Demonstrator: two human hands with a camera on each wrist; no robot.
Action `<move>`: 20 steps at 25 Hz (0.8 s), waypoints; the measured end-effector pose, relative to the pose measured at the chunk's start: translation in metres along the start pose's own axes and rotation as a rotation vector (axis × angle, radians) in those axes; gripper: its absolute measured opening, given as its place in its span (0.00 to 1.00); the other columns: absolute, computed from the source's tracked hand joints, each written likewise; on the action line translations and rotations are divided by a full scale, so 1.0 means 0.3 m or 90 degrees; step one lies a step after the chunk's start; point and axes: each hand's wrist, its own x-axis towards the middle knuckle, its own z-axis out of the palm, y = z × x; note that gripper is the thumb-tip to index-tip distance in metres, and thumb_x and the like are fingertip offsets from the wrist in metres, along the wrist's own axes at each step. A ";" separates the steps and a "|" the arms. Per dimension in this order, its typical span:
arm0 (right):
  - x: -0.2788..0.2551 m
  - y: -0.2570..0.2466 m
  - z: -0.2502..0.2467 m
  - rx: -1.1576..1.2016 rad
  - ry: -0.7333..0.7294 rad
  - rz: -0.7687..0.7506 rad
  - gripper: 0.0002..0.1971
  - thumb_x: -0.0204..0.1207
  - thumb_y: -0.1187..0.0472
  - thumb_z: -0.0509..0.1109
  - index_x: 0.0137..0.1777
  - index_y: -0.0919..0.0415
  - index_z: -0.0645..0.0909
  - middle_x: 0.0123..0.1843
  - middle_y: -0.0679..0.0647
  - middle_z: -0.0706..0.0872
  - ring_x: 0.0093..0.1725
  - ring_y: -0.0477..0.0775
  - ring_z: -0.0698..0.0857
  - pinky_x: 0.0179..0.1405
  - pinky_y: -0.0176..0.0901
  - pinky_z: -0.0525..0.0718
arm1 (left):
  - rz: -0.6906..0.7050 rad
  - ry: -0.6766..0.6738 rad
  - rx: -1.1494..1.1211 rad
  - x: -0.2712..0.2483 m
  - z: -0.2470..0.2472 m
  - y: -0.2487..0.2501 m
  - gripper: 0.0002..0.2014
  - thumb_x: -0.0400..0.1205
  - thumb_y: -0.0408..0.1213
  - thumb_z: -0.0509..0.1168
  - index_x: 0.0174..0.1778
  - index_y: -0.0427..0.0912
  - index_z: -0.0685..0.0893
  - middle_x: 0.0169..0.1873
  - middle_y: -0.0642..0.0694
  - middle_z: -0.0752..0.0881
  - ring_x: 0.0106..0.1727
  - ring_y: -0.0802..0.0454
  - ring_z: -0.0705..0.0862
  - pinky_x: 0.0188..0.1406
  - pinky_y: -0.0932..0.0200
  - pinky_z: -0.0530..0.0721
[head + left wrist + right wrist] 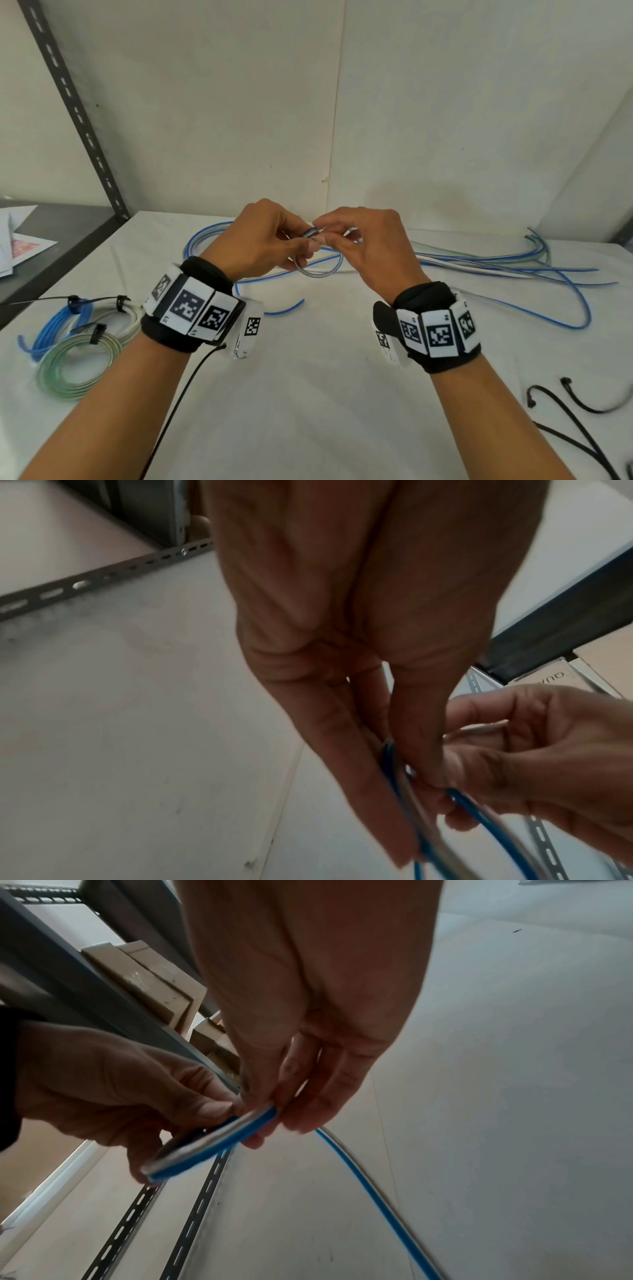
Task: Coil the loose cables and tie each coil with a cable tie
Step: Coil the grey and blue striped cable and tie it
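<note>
Both forearms are reaching forward over the white table [308,394], wrists banded, hands raised and meeting at the middle. The left hand [263,240] is curling thumb and fingers around a small coil [317,270] of blue-and-clear cable, pinching its near edge. The right hand [363,240] is pinching the same coil from the other side, fingertips [301,1118] closing on the strand. The coil is hanging upright between them, just above the table, its loop facing the person. Its free length is trailing away to the right. Beyond, the loose cables [496,263] are lying lengthwise left to right across the table's far side. Tied coils [78,342] are resting at the left; black cable ties [582,401] are lying at the right.
</note>
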 end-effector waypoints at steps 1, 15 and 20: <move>-0.001 0.004 0.005 -0.068 0.021 -0.018 0.08 0.77 0.54 0.78 0.56 0.49 0.91 0.41 0.46 0.88 0.46 0.47 0.83 0.44 0.36 0.80 | 0.002 0.014 0.011 0.000 -0.006 -0.001 0.06 0.80 0.35 0.76 0.49 0.38 0.94 0.33 0.41 0.92 0.38 0.46 0.93 0.46 0.50 0.93; 0.023 0.047 -0.002 0.259 0.149 0.071 0.02 0.81 0.62 0.74 0.47 0.57 0.84 0.39 0.50 0.91 0.35 0.47 0.87 0.35 0.40 0.83 | 0.017 0.175 -0.316 0.011 -0.012 -0.008 0.06 0.82 0.31 0.72 0.51 0.34 0.91 0.40 0.33 0.92 0.43 0.43 0.91 0.49 0.51 0.92; 0.023 0.022 0.009 0.394 0.149 0.111 0.01 0.81 0.64 0.74 0.48 0.61 0.86 0.45 0.56 0.94 0.39 0.54 0.91 0.36 0.44 0.86 | 0.001 0.181 -0.455 0.015 -0.008 0.000 0.11 0.77 0.36 0.73 0.52 0.36 0.90 0.39 0.41 0.92 0.42 0.48 0.92 0.43 0.58 0.91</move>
